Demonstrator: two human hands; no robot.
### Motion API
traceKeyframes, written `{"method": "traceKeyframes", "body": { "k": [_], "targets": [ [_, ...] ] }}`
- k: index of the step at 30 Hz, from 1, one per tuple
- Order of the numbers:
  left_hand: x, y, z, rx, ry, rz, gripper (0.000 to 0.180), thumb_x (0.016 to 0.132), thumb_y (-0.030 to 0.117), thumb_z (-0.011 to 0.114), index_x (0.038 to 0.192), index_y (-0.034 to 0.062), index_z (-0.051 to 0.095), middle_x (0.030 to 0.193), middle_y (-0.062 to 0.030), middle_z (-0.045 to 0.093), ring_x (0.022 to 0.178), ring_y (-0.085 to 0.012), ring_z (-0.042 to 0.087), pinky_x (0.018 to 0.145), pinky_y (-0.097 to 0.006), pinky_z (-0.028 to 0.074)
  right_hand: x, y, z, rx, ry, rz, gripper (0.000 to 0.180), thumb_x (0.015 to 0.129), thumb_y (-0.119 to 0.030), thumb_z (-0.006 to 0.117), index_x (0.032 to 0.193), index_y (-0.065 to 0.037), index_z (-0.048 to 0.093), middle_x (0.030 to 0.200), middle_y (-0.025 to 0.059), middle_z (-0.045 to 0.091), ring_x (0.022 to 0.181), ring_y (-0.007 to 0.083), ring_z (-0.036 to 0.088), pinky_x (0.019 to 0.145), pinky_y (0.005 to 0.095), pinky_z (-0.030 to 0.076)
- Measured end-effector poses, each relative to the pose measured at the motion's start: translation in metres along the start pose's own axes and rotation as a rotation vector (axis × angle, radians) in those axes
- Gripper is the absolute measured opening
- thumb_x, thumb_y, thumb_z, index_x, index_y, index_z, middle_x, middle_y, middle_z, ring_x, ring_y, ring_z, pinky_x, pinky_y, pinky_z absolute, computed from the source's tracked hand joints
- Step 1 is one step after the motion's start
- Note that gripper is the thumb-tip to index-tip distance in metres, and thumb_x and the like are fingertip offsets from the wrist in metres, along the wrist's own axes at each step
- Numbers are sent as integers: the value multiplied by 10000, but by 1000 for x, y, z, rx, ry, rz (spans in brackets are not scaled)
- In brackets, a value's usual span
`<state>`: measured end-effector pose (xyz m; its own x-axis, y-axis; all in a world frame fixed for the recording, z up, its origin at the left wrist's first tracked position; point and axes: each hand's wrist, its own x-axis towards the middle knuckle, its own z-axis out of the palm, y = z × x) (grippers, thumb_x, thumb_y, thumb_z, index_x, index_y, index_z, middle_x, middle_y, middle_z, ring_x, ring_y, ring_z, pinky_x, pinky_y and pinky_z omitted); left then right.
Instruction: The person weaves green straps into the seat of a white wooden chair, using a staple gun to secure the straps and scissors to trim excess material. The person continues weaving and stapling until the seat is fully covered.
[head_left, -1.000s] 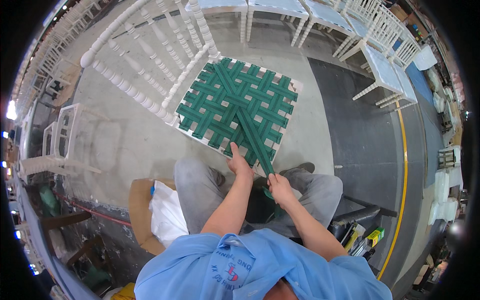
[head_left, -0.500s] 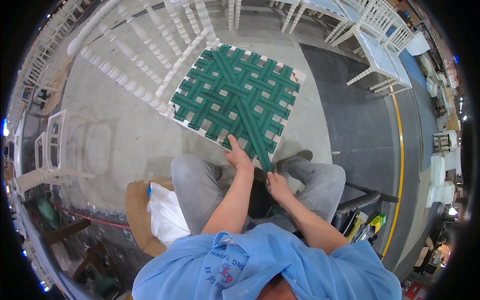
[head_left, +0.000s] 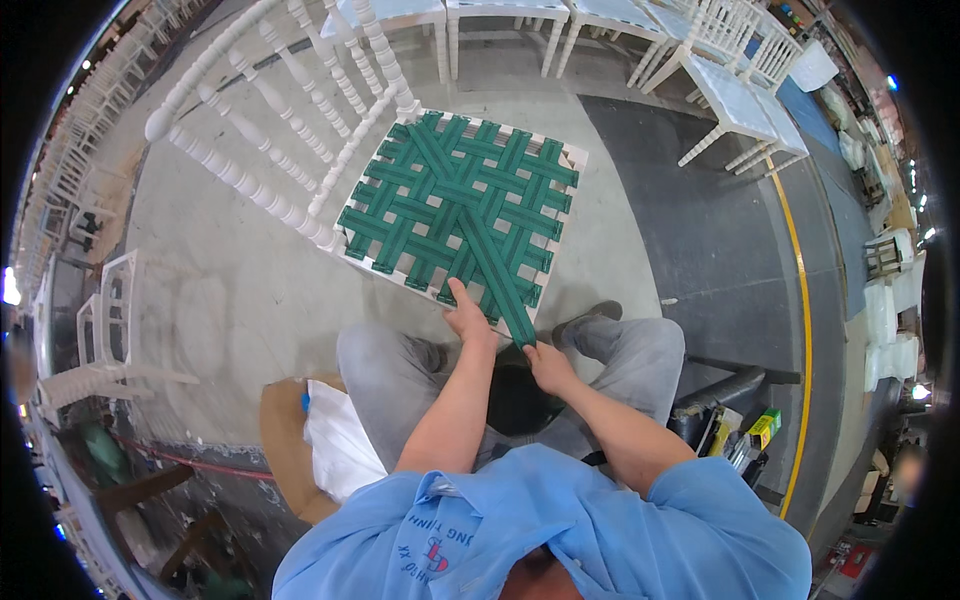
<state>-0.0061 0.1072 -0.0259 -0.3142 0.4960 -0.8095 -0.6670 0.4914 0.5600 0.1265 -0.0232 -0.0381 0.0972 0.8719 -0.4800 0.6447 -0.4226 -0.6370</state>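
Observation:
A white chair (head_left: 325, 192) with turned spindles stands before me, its back to the left. Green webbing (head_left: 395, 205) is woven over and under across its seat. One loose strap (head_left: 492, 265) runs diagonally over the weave, down past the near edge. My right hand (head_left: 550, 367) is closed on this strap just off the near edge. My left hand (head_left: 470, 318) grips the seat's near edge, thumb on top by the webbing; its other fingers are hidden below.
My knees flank the near side of the seat. A cardboard box (head_left: 285, 450) with a white bag (head_left: 340, 440) stands at my left. To my right is a black holder (head_left: 715, 395) with small packages. More white chairs (head_left: 735, 105) stand at far right, and another chair frame (head_left: 115, 320) lies at left.
My right hand has come closer to the seat's near edge, still holding the strap. My left hand keeps its grip. The whole view has shifted slightly.

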Motion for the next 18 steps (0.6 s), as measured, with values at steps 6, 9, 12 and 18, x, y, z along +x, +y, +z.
{"method": "traceKeyframes", "body": {
  "k": [6, 9, 12, 18],
  "targets": [
    [-20, 4, -67, 796, -439, -75, 811, 907, 654, 733, 1359, -6, 600, 1100, -104, 654, 830, -221, 612, 643, -408, 495, 6, 4, -1, -30, -68, -17, 388, 1115, -372, 459, 1113, -32, 647, 1064, 279, 714, 1070, 506, 651, 883, 572, 499],
    [-35, -23, -87, 1192, -691, -99, 796, 919, 701, 680, 1278, -10, 684, 1023, -101, 701, 803, -207, 634, 611, -371, 492, 8, 8, -1, -31, -94, -80, 366, 1100, -325, 459, 1178, -37, 671, 1100, 285, 721, 1075, 492, 668, 899, 563, 509],
    [-31, -46, -77, 1329, -775, 211, 849, 991, 688, 568, 1229, -118, 696, 1176, -299, 738, 1047, -409, 730, 900, -468, 553, 8, 10, -2, -6, -124, -107, 379, 1083, -292, 458, 1203, -10, 681, 1115, 293, 729, 1046, 472, 697, 896, 543, 529],
    [-23, -44, -66, 1707, -792, 422, 823, 1037, 708, 441, 1051, -50, 761, 986, -257, 767, 950, -436, 732, 865, -508, 547, 15, 9, -4, 0, -331, 115, 412, 1085, -281, 463, 1156, 48, 700, 1016, 296, 745, 969, 453, 731, 869, 515, 571]
  ]
}}
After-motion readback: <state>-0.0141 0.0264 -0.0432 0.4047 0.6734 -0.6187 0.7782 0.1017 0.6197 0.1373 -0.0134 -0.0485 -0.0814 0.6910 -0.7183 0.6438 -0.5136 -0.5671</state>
